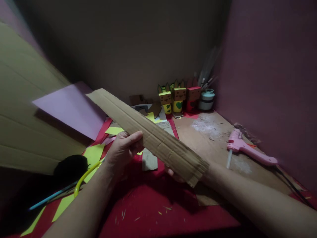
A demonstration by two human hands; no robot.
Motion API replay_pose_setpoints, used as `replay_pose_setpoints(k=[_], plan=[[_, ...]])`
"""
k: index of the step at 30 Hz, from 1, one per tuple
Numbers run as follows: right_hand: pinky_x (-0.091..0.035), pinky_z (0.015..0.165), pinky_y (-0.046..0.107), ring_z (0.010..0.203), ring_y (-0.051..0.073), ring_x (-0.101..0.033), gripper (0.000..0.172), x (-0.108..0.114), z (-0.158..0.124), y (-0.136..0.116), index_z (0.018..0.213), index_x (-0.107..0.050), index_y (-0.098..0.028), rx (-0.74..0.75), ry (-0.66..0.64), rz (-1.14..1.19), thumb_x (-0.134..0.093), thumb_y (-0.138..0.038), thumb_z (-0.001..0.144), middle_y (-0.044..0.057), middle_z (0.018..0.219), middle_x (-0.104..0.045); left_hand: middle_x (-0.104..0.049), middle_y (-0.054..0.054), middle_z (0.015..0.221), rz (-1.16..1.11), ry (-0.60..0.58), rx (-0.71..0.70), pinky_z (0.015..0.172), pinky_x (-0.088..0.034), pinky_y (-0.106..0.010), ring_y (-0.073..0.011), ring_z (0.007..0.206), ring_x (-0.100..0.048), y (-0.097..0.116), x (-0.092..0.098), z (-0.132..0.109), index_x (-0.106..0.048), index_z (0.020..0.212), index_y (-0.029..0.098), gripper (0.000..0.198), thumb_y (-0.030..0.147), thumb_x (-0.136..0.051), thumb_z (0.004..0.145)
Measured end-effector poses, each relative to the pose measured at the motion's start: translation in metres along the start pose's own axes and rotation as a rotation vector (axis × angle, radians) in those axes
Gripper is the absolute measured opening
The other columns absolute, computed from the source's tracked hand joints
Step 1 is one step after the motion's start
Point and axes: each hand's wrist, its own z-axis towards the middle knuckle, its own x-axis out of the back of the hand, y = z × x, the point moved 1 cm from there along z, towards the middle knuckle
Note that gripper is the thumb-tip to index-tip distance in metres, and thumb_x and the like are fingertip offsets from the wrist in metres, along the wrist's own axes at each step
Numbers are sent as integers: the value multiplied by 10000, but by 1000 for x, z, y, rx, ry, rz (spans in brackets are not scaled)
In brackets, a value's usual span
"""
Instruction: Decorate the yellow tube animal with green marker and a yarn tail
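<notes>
A long strip of corrugated cardboard point(151, 132) slants across the middle of the view, its far end up at the left and its near end down at the right. My left hand point(126, 145) grips its lower edge, thumb on the face and fingers curled behind. Under the strip's near end is my right hand point(170, 172), mostly hidden; a few fingertips show below the edge, and the wrist comes out at the right. Beneath the strip, a small grey-brown cardboard piece point(149, 160) lies on the red tabletop point(138, 205).
At the right lies a pink glue gun point(237, 142) on a brown board point(188, 129). Box-headed paper figures point(178, 95) and a lidded pot point(206, 99) stand at the back. Yellow-handled scissors point(83, 178), a blue pencil-like stick point(47, 200) and a lilac sheet point(71, 109) are left.
</notes>
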Motion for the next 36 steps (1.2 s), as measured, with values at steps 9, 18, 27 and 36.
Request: replay_pose_setpoints(k=[9, 18, 27, 36], plan=[[-505, 480, 226, 539, 149, -657, 543, -1, -4, -6, 963, -633, -138, -2, -110, 146, -538, -649, 806, 72, 750, -729, -471, 50, 492, 90, -15, -11, 452, -356, -190, -62, 443, -398, -4, 1, 2, -590, 613, 146, 299, 329, -826, 592], [-444, 399, 178, 471, 93, -557, 344, -48, -28, -24, 978, -686, -113, 92, 50, 187, -712, -346, 726, 5, 662, -633, -513, 20, 469, 266, -201, 31, 421, -348, -223, -89, 427, -440, -3, -5, -5, -650, 587, 136, 248, 322, -814, 566], [-573, 741, 262, 764, 153, -731, 451, -53, -27, -26, 1131, -680, -178, 323, 110, 161, -803, -191, 697, 45, 917, -765, -631, 3, 650, 805, 232, -144, 576, -439, -271, -146, 577, -569, 55, 41, -27, -700, 918, 176, 272, 371, -691, 729], [-567, 847, 363, 864, 196, -739, 354, -60, -26, -35, 1124, -652, -225, 486, 248, 120, -741, -222, 781, 42, 971, -774, -657, -170, 1085, 1894, 130, 311, 677, -455, -413, -363, 954, -645, 23, 86, -84, -588, 1140, 171, 423, 427, -336, 917]])
